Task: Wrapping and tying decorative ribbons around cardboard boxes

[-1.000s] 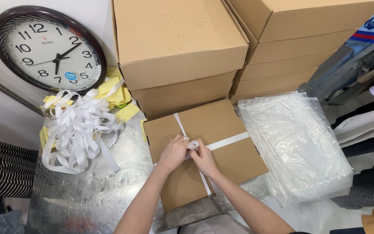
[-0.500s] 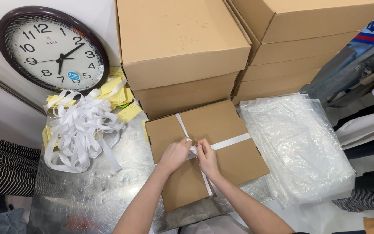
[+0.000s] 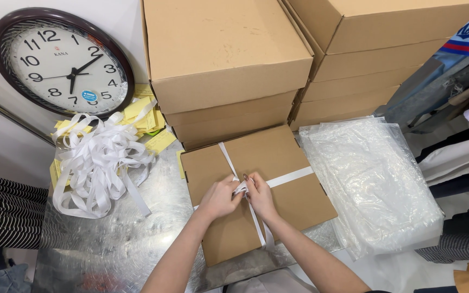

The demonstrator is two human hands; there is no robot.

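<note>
both hands (image 3: pixel 240 196) pinch ribbon (image 3: pixel 241 188) mid-box (image 3: pixel 278 157), edges clear.

Both hands (image 3: pixel 240 196) pinch white ribbon (image 3: pixel 290 177) crossing a flat cardboard box (image 3: pixel 294 203).

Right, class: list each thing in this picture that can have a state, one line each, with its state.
flat cardboard box: closed, white ribbon crossed over its lid.
white ribbon: pinched at the crossing by both hands.
left hand: closed on ribbon.
right hand: closed on ribbon.
stacked boxes: lids on.
loose ribbons: tangled heap.
plastic bags: flat pile.
</note>
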